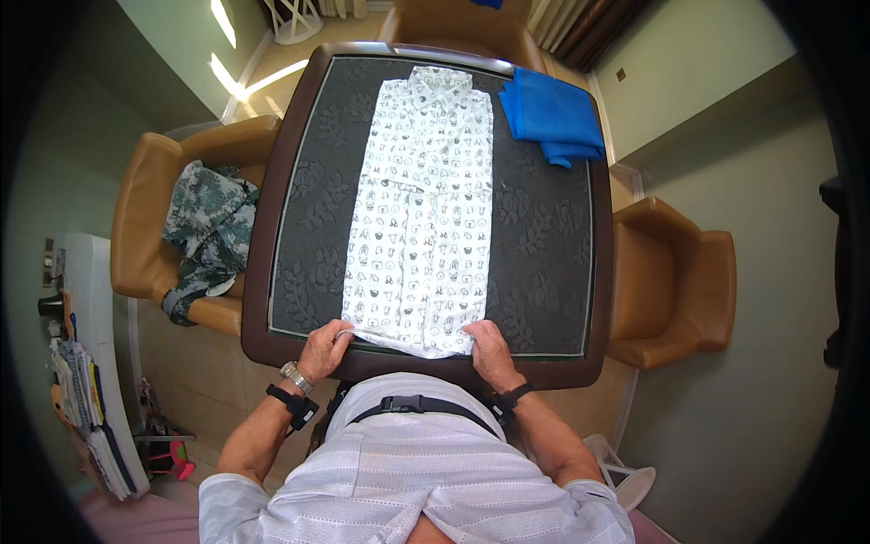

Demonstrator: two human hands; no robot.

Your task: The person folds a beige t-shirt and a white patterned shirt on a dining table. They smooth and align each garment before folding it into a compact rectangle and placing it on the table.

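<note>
A white shirt with small black animal-face prints (421,224) lies lengthwise on the dark patterned tabletop (544,272), its collar at the far edge and its sides forming a long narrow panel. At the hem's left corner, my left hand (323,350) pinches the fabric between thumb and fingers. My right hand (492,352) pinches the hem's right corner. Between the two hands the hem sags a little over the near edge of the glass top. A wristwatch and a black strap are on my left wrist; another black strap is on the right.
Folded blue cloth (554,115) rests at the table's far right corner. A tan armchair (146,204) on the left holds a camouflage garment (214,217). Another tan armchair (673,285) stands at the right, and a third (462,27) beyond the far edge.
</note>
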